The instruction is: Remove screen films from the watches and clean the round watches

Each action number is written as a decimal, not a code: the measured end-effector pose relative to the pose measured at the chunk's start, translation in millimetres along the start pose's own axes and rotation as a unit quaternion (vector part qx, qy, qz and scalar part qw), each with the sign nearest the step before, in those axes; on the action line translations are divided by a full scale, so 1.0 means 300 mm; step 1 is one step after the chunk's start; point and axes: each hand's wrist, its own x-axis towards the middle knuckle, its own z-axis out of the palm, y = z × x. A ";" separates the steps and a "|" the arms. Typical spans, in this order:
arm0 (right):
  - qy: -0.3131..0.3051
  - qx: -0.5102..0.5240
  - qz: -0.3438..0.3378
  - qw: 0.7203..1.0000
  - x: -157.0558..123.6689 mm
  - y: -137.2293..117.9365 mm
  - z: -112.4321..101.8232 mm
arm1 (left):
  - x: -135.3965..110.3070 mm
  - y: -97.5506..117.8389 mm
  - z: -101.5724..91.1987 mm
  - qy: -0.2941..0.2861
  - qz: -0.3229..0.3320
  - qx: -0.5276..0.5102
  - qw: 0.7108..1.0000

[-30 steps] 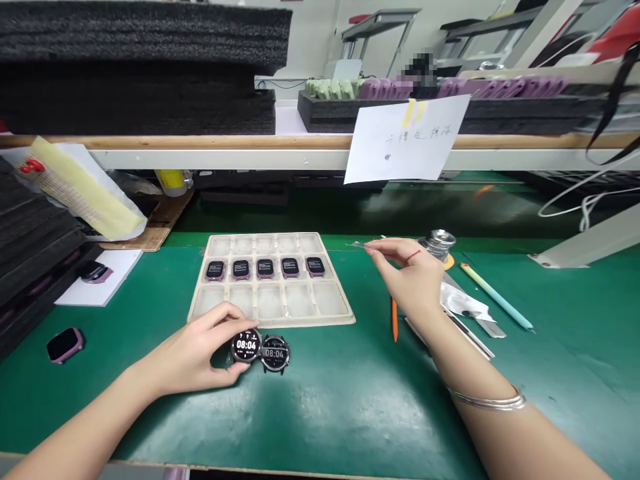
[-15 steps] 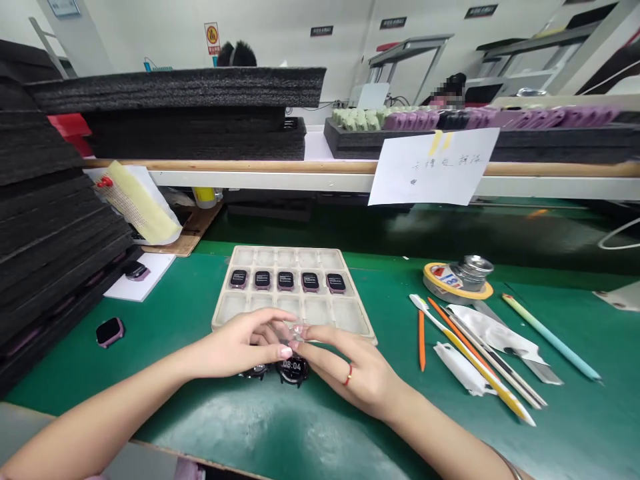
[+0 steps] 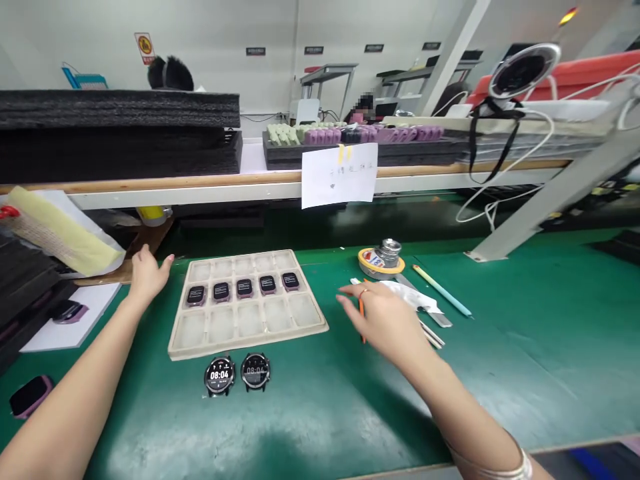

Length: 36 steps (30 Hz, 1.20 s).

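Note:
My left hand (image 3: 149, 275) is open with thumb and fingers apart, just left of the far corner of a pale plastic tray (image 3: 247, 343). A row of square watch faces with pinkish-purple cases fills the tray's middle compartments, one being a square watch (image 3: 245, 288). In front of the tray two round watches lie side by side: a left round watch (image 3: 219, 375) and a right round watch (image 3: 255, 371), both lit with 08:04. My right hand (image 3: 385, 319) is open, holding nothing visible, over an orange stick (image 3: 363, 325) and other slim tools that it partly hides.
A yellow tape roll (image 3: 373, 268) carries a small metal-topped jar (image 3: 390, 251). Behind lie a white crumpled wrapper (image 3: 410, 293) and a blue-yellow pen (image 3: 443, 290). At left are a purple square watch (image 3: 33, 395) and white pad (image 3: 75, 327). A shelf edge (image 3: 210, 190) crosses behind.
My hands have parted from together above the round watches: the left toward the tray's far left, the right to the tools. The view has turned right, uncovering both round watches.

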 end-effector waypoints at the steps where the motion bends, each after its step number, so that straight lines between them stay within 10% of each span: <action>1: -0.018 -0.032 0.037 0.999 0.004 0.031 -0.005 | -0.008 0.004 -0.008 0.002 0.010 -0.002 1.000; 7: -0.170 -0.108 0.137 0.970 0.040 0.085 0.025 | -0.256 0.154 -0.069 -0.156 0.186 -0.086 0.966; 13: -0.217 -0.032 0.174 0.960 0.082 0.085 0.063 | -0.601 0.225 -0.080 -0.268 0.466 -0.122 0.835; 20: -0.028 0.214 0.193 0.957 0.175 0.233 0.006 | -0.652 0.196 -0.058 -0.265 0.446 -0.023 0.855; 26: 0.207 0.362 0.250 0.874 0.219 0.441 0.014 | -0.652 0.200 -0.038 -0.289 0.428 -0.091 0.851; 31: 0.241 0.388 0.258 0.852 0.210 0.532 0.098 | -0.653 0.219 -0.034 -0.295 0.430 -0.114 0.846; 36: 0.232 0.303 0.238 0.893 0.210 0.547 0.158 | -0.628 0.206 -0.047 -0.294 0.425 -0.115 0.848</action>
